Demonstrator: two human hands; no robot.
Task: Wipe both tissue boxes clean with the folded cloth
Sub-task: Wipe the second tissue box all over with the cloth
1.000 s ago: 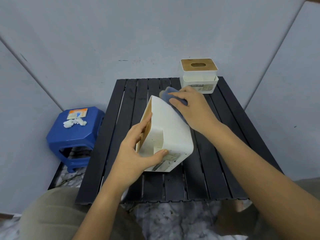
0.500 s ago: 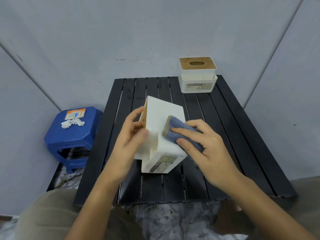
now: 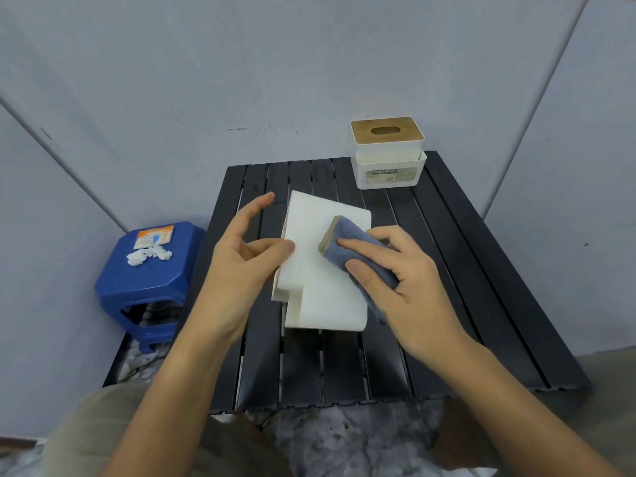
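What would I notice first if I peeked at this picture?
Two hands working in the middle of a black slatted table: the right hand presses a folded blue cloth on a white tissue box lying on its side, steadied by the left hand. Another tissue box with a wooden lid stands at the far edge, and a bright blue stool sits left.

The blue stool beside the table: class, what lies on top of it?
On the blue stool lie an orange-and-white packet and crumpled white tissue scraps. The packet's print is too small to read, and whatever sits beneath it is covered.
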